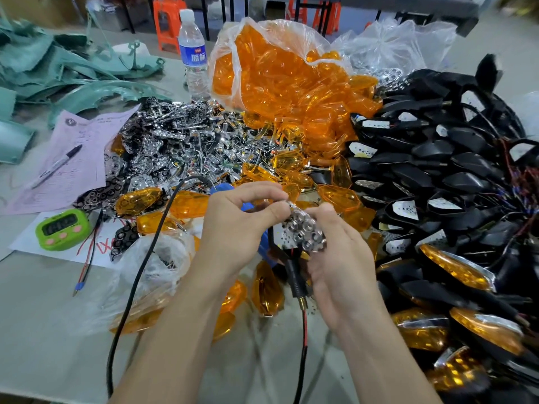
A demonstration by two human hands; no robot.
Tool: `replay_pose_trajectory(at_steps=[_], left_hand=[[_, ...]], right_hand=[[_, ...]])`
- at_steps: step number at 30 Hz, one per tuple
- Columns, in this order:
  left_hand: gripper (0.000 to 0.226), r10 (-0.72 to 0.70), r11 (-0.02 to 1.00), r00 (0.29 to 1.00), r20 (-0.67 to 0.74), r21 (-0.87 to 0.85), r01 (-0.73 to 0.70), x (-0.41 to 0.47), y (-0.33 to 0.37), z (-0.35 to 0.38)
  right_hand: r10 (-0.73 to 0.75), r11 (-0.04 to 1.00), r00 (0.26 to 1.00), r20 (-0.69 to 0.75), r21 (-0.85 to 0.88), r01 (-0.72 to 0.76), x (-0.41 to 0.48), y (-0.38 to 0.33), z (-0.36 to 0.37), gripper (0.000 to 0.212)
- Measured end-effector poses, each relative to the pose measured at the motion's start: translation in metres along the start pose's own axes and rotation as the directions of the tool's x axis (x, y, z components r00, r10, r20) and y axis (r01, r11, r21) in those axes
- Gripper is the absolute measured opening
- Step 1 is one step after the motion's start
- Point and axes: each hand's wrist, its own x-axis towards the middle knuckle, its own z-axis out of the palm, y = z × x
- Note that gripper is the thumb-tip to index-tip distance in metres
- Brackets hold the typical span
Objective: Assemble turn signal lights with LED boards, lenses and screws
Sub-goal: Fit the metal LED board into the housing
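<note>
My left hand [239,225] and my right hand [341,258] meet over the table's middle. Between them is a chrome reflector [306,231] with round holes, lying on a black turn signal housing [281,243] whose threaded stem [297,282] and red-black wire hang down. My left thumb and forefinger pinch the reflector's upper end. My right hand cups the housing from the right, thumb on the reflector. A heap of chrome reflectors [186,141], a bag of orange lenses [280,71] and a pile of black housings [443,158] lie behind.
A blue tool [224,188] with a black cable [137,275] lies under my left hand. Finished orange lights [455,269] sit at the right. A green timer [62,228], pink paper with a pen [57,166] and a water bottle [192,53] are on the left.
</note>
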Motion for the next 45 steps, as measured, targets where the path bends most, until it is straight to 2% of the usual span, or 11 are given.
replay_pose_trajectory(at_steps=[2,5,8,10,15,18,20,28,30,35,45], left_hand=[[0.023,0.003,0.999,1.0,0.002,0.049,-0.003,0.002,-0.001,0.0],[0.024,-0.104,0.995,0.994,0.019,-0.002,0.104,0.002,-0.003,-0.001],[0.049,-0.23,0.973,0.953,0.196,0.037,0.228,-0.005,-0.007,-0.005],[0.05,-0.217,0.976,0.944,0.25,0.024,0.218,-0.01,-0.009,-0.002],[0.045,-0.22,0.974,0.969,0.11,-0.03,0.224,-0.013,-0.014,0.001],[0.041,-0.267,0.963,0.96,0.079,-0.025,0.27,-0.01,-0.017,-0.001],[0.043,-0.275,0.96,0.958,0.076,-0.03,0.278,-0.008,-0.018,-0.003],[0.051,-0.304,0.944,0.944,0.128,-0.093,0.317,-0.005,-0.016,-0.003],[0.051,-0.309,0.944,0.943,0.121,-0.078,0.32,-0.004,-0.016,-0.004],[0.023,-0.317,0.942,0.942,0.109,-0.083,0.326,-0.004,-0.016,-0.004],[0.033,-0.455,0.848,0.862,0.222,-0.187,0.496,-0.001,-0.017,-0.014]], right_hand=[[0.012,0.999,1.0,0.014,-0.05,-0.012,-0.001,-0.001,0.0,0.035],[-0.04,0.979,0.999,-0.005,-0.201,0.038,0.004,0.005,0.0,0.009],[-0.121,0.962,0.988,-0.091,-0.258,0.094,0.008,0.006,0.0,0.023],[-0.115,0.957,0.989,-0.093,-0.276,0.085,0.009,0.006,0.001,0.026],[-0.021,0.996,0.99,-0.143,-0.083,0.009,0.007,0.002,0.003,0.029],[-0.039,0.991,0.967,-0.251,-0.133,0.005,0.01,-0.004,-0.004,0.011],[-0.052,0.985,0.959,-0.279,-0.173,0.003,0.012,-0.007,-0.007,0.01],[-0.228,0.908,0.974,-0.002,-0.361,0.212,0.009,-0.012,-0.007,0.035],[-0.226,0.921,0.974,-0.021,-0.332,0.206,0.009,-0.012,-0.007,0.032],[-0.133,0.964,0.99,-0.049,-0.239,0.118,0.009,-0.007,-0.003,0.021],[-0.182,0.782,0.971,-0.152,-0.622,0.049,0.011,-0.005,-0.008,0.021]])
